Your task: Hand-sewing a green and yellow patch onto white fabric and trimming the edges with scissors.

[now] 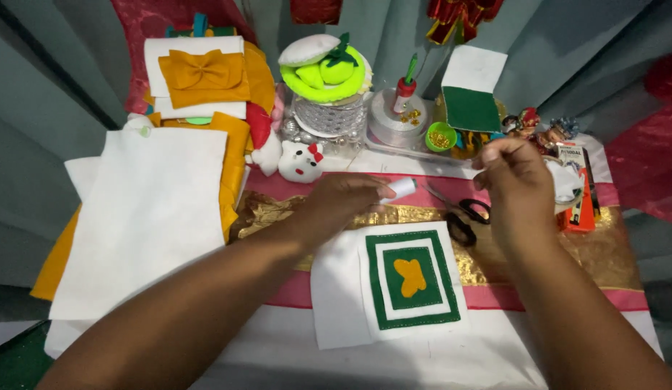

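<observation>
Left grip: left hand (343,198) clenched round a small white roll (401,188).
Right grip: right hand (515,179) pinched a clear strip.
Near: green-and-white felt square (410,278); scissors (462,215) right.

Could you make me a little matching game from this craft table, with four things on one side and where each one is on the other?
Things:
1. scissors
2. white roll
3. felt square
4. toy cat head

Places:
A. flat on the table between the two forearms
B. held in the left hand
C. at the back, beside the silver stand
D. lying under the right hand

Pairs: 1-D, 2-B, 3-A, 4-C
</observation>
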